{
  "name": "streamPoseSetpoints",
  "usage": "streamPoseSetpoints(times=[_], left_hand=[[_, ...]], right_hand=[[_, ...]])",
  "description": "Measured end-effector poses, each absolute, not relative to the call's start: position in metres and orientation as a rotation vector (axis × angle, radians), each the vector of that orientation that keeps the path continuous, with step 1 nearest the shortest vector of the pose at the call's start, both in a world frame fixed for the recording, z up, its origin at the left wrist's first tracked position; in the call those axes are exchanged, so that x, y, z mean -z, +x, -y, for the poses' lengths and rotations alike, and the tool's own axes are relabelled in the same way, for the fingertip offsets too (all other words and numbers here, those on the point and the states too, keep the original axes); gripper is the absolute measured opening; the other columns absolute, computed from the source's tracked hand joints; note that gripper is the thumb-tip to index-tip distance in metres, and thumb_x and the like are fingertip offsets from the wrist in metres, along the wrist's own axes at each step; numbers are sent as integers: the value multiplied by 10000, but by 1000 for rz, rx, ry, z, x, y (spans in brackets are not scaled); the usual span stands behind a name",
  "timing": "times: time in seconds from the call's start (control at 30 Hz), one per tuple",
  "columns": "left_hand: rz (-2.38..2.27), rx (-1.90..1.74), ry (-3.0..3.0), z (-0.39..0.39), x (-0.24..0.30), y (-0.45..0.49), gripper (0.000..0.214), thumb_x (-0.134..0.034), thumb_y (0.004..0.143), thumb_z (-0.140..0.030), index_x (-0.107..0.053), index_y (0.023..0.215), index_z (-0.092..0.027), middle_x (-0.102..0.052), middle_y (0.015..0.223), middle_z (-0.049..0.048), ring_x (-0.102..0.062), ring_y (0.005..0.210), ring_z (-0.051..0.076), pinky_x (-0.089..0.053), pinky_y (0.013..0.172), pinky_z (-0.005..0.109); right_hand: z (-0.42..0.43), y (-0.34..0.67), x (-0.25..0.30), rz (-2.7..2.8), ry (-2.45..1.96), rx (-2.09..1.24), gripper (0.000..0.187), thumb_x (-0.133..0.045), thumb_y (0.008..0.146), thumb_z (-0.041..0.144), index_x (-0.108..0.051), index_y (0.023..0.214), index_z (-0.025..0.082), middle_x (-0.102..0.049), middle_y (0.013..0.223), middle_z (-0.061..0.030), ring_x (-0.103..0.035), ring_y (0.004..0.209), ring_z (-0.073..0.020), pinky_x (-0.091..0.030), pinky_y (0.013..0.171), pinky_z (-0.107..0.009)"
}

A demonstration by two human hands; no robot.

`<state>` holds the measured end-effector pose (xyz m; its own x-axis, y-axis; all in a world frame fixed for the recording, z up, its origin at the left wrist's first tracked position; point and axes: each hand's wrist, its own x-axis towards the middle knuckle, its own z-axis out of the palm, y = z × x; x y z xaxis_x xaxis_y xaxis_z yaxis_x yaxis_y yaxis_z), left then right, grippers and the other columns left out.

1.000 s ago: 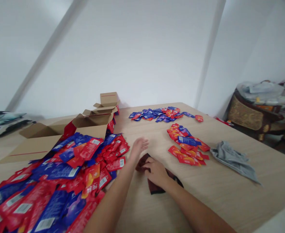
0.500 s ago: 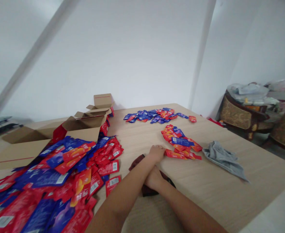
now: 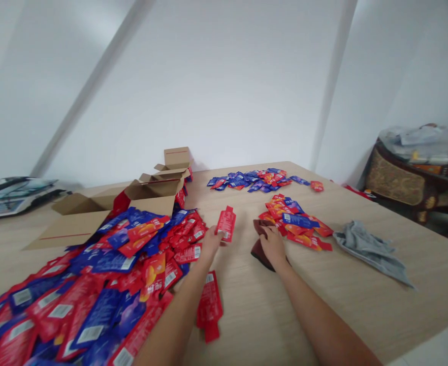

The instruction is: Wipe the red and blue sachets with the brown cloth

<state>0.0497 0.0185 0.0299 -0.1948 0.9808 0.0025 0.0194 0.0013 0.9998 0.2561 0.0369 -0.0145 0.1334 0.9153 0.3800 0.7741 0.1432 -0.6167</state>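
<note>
Fingers of the left hand (image 3: 210,243) pinch one red sachet (image 3: 226,223) by its near end, above the table (image 3: 247,315); those of the right hand (image 3: 274,245) close on one brown cloth (image 3: 259,250). Around them are one loose sachet (image 3: 210,302), three open cartons (image 3: 155,204), one grey cloth (image 3: 366,250), two small groups and one large heap (image 3: 94,284), too jumbled to count. The held sachet's long axis runs away from the person, narrow tab farthest, leaning slightly right. It is flat, glossy, pale-printed; the brown cloth is dark and crumpled.
</note>
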Motion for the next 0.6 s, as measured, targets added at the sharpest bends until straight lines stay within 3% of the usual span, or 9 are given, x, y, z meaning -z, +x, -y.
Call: streamPoseSetpoints(times=[0.1, 0.23, 0.3, 0.43, 0.6], left_hand=[[-1076, -1215, 830, 26, 0, 85, 226, -615, 686, -258, -606, 861, -115, -665, 753, 98, -608, 596, 172, -473, 560, 277], [-1112, -1357, 900, 50, 28, 82, 263, -654, 664, -275, -616, 882, -133, -682, 844, 76, -623, 728, 179, -477, 634, 254], [-1231, -1362, 1014, 39, 25, 62, 250, -675, 647, -263, -609, 856, -144, -679, 804, 56, -618, 708, 171, -468, 605, 238], [-1380, -1085, 1014, 9, 6, 38, 233, -598, 717, -300, -524, 893, -168, -592, 538, -20, -511, 382, 116, -367, 399, 209], [-1246, -807, 1076, 2, 5, 65, 240, -515, 735, -272, -511, 934, -139, -548, 484, -41, -472, 351, 88, -308, 362, 173]], right_hand=[[-41, 262, 21, 1546, -1570, -290, 403, -376, 789, 223, -596, 1123, 175, -539, 1123, -87, -466, 1085, -215, -338, 965, -339], [-43, 264, 21, 1486, -1489, -325, 396, -384, 773, 230, -600, 1099, 169, -549, 1113, -87, -469, 1083, -212, -332, 982, -347], [-42, 263, 18, 1473, -1458, -322, 392, -386, 772, 224, -597, 1097, 165, -545, 1120, -91, -464, 1090, -210, -324, 993, -352], [-34, 254, 7, 1523, -1331, -280, 375, -402, 776, 210, -588, 1097, 160, -530, 1130, -97, -451, 1104, -208, -327, 998, -367], [2, 219, -11, 1966, -1035, -317, 346, -437, 819, 230, -564, 1141, 236, -526, 1145, -50, -458, 1084, -182, -376, 957, -331]])
